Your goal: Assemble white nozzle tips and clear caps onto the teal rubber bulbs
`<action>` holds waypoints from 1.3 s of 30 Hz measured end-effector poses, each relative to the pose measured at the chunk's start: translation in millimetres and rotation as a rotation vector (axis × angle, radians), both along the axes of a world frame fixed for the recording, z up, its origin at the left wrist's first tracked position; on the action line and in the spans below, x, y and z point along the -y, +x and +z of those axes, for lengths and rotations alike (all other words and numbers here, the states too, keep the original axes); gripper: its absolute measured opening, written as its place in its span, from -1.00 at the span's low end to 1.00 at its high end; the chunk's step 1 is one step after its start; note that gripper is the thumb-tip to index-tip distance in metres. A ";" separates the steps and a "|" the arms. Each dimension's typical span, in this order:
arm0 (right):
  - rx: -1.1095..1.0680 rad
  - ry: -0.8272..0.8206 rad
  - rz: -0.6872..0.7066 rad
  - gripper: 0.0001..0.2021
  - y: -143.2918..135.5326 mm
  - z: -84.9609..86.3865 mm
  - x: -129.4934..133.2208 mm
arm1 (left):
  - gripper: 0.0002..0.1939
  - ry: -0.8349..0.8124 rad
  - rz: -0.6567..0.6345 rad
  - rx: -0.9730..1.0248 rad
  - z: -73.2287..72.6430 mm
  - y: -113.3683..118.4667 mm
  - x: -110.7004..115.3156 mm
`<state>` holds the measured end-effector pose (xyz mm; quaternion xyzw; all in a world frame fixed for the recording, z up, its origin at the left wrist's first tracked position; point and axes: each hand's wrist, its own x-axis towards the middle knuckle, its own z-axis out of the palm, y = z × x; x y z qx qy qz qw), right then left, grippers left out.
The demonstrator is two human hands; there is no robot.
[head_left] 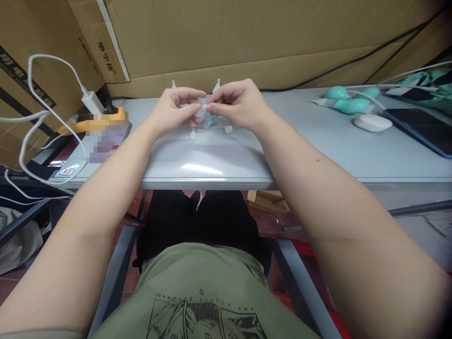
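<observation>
Above the grey-white tabletop, my left hand is closed round a small translucent plastic piece. My right hand meets it from the other side, thumb and forefinger pinched at a small whitish part against that piece. The fingers cover much of both, so their exact kind does not show. Clear and teal bits show just below the fingertips. A small white cone-shaped tip stands in front of my left hand, and a small white cap-like piece lies by my right. Behind the hands rises a pale pointed nozzle.
On the right lie teal rounded objects, a white oval case and a dark flat device. At left are a white charger with looping cables and a yellow item. Cardboard walls the back.
</observation>
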<state>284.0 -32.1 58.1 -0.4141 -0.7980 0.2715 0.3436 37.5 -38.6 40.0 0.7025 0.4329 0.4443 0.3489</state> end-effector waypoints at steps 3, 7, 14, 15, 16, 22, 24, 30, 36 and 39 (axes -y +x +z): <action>0.032 0.024 -0.007 -0.41 -0.1 0.1 -0.8 | -0.58 -0.001 0.011 0.003 -1.2 -0.3 -1.2; 0.133 0.046 -0.058 -0.32 -0.2 0.8 -0.8 | -0.58 -0.011 0.014 -0.003 -1.6 0.6 -2.0; 0.182 0.058 -0.061 -0.41 -0.6 0.9 1.1 | -0.59 -0.030 -0.005 0.020 0.2 0.1 1.6; 0.187 0.055 -0.051 -0.42 -0.6 0.7 1.2 | -0.60 -0.038 -0.013 0.020 0.2 -0.4 2.1; 0.191 0.048 -0.049 -0.42 -0.6 0.5 1.3 | -0.62 -0.048 -0.021 0.022 0.2 -0.7 2.5; 0.095 0.025 -0.047 -0.36 -3.8 0.6 7.1 | -0.73 -0.060 -0.045 0.049 0.4 3.3 5.8; 0.006 0.046 -0.017 -0.30 -5.7 2.3 11.3 | -0.76 -0.054 -0.046 0.042 -0.2 4.8 4.2; -0.043 0.035 0.042 -0.21 -7.6 -3.7 0.1 | -0.81 -0.016 -0.093 0.063 -7.6 -1.0 -13.1; -0.293 0.161 0.202 -0.49 -7.9 -30.0 -35.0 | -0.69 -0.034 -0.165 0.161 -10.1 -5.6 -17.9; -0.319 0.184 0.199 -0.57 -8.1 -34.1 -38.4 | -0.67 -0.023 -0.158 0.183 -11.2 -5.3 -18.1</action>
